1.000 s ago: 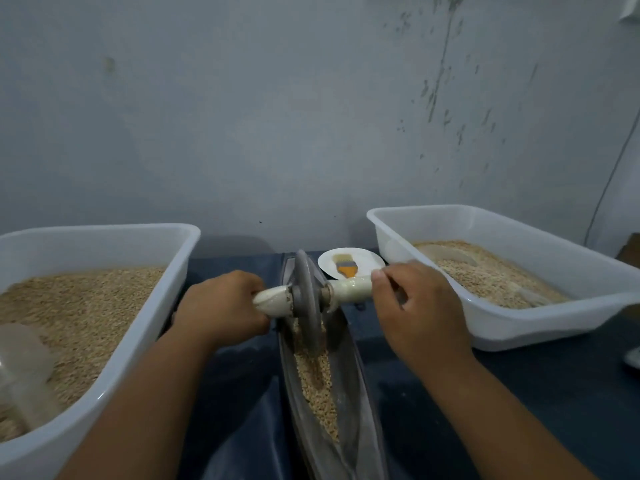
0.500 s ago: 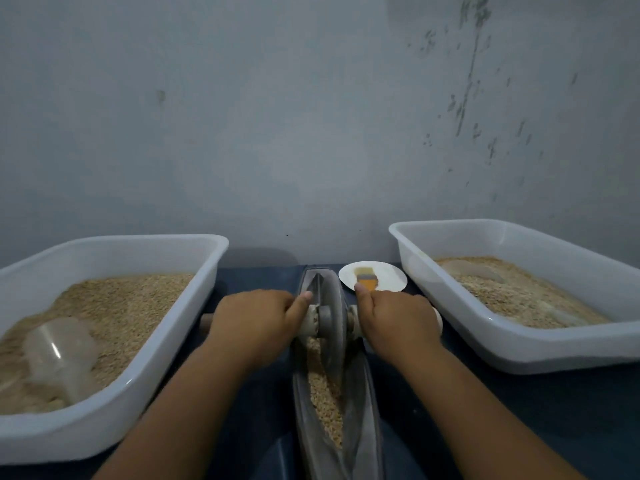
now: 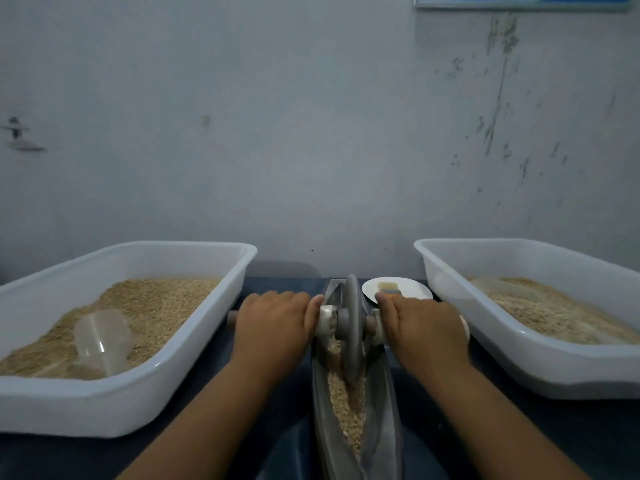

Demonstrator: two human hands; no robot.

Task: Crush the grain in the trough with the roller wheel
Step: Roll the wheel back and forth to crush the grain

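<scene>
narrow metal trough (image 3: 382, 403) at 6 o'clock holds pale grain (image 3: 346, 407); grey disc roller wheel (image 3: 351, 327) stands in it, left hand (image 3: 277, 323) and right hand (image 3: 420, 327) gripping its axle. white plastic tubs (image 3: 114, 403) of grain at 9 and 3.

The trough (image 3: 356, 410) is lying between two tubs: the left tub (image 3: 166, 393) and the right tub (image 3: 519, 372) are walling narrow strips of bare worktop (image 3: 277, 427). At the far end, a small plate (image 3: 412, 289) and the wall (image 3: 311, 150) are blocking passage.
</scene>
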